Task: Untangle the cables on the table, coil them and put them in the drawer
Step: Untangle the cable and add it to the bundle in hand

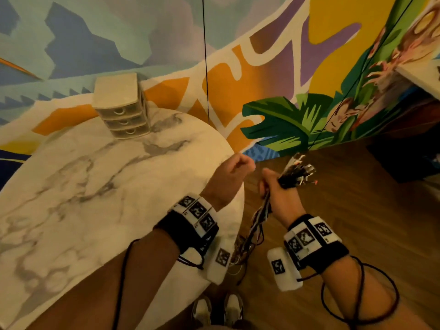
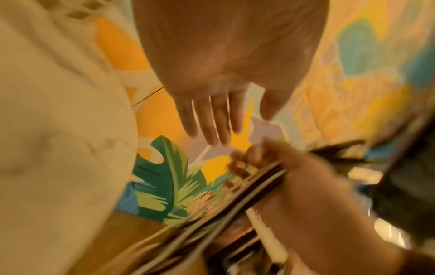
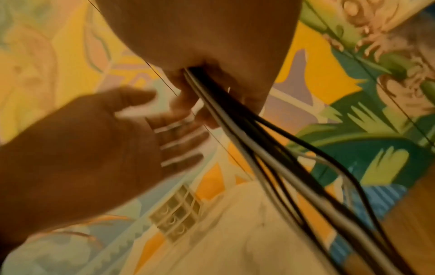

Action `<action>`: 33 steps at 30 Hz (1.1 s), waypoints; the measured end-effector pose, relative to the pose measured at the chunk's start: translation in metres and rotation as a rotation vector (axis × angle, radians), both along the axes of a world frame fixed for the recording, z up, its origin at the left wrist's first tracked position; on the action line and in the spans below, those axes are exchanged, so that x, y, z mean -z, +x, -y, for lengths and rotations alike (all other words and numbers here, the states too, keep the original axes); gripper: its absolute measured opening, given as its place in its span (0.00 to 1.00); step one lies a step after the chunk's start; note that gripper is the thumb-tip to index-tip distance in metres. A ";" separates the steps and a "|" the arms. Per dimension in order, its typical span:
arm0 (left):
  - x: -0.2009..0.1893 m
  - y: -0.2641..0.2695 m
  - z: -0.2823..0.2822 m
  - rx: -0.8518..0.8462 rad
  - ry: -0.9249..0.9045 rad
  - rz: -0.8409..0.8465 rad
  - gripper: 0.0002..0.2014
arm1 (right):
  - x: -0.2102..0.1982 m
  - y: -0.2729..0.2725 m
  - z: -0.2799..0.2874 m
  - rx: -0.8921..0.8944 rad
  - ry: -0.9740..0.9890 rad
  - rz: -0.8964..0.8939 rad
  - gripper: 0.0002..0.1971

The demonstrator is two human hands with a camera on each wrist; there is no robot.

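Observation:
My right hand [image 1: 273, 184] grips a bundle of black, white and grey cables [image 1: 260, 216] beyond the table's right edge, over the wooden floor. Connector ends [image 1: 298, 171] stick up out of the fist, and the rest hangs down to a tangle [image 1: 240, 253] near the floor. In the right wrist view the cables [image 3: 270, 158] run out of that hand [image 3: 200, 93]. My left hand [image 1: 245, 164] hovers beside it, fingers [image 2: 212, 121] straight and empty, not touching the cables [image 2: 235, 204]. The small white drawer unit [image 1: 121, 110] stands at the table's far side, its drawers closed.
The round marble table [image 1: 95, 186] fills the left of the view. A painted mural wall [image 1: 285, 67] stands behind it. Two thin black strings [image 1: 206, 67] hang in front of the wall. My shoes [image 1: 216, 308] are below. A dark object [image 1: 404, 158] sits at right.

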State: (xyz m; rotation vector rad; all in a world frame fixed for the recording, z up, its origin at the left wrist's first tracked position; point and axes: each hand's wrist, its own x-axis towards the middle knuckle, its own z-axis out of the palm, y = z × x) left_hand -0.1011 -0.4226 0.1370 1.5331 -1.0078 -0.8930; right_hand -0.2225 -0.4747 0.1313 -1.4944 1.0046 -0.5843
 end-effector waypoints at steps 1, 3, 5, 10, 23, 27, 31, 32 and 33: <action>0.003 -0.004 0.000 0.066 0.045 0.048 0.07 | -0.008 -0.005 0.005 0.023 -0.070 0.052 0.18; -0.002 -0.021 0.000 0.234 0.099 0.079 0.14 | -0.022 -0.014 0.012 -0.011 -0.181 0.088 0.13; -0.022 -0.036 0.009 0.305 -0.040 -0.095 0.19 | -0.032 -0.020 0.019 -0.081 -0.251 0.036 0.14; -0.040 -0.051 0.044 0.368 -0.131 -0.236 0.29 | -0.066 -0.039 0.032 -0.035 -0.176 -0.084 0.19; -0.059 -0.067 0.053 0.214 0.049 -0.217 0.17 | -0.027 -0.054 0.043 -0.308 0.161 0.267 0.21; -0.066 -0.060 0.058 0.177 0.107 -0.287 0.25 | -0.009 -0.037 0.036 -0.453 0.134 0.180 0.12; -0.088 -0.050 0.063 0.107 0.030 0.035 0.24 | 0.028 -0.023 0.030 -0.333 0.005 -0.075 0.16; -0.095 -0.046 0.063 0.092 -0.012 0.186 0.24 | 0.040 -0.026 0.031 -0.254 0.048 -0.119 0.18; -0.102 -0.041 0.064 0.096 -0.054 0.380 0.23 | 0.056 -0.032 0.034 -0.197 0.100 -0.186 0.19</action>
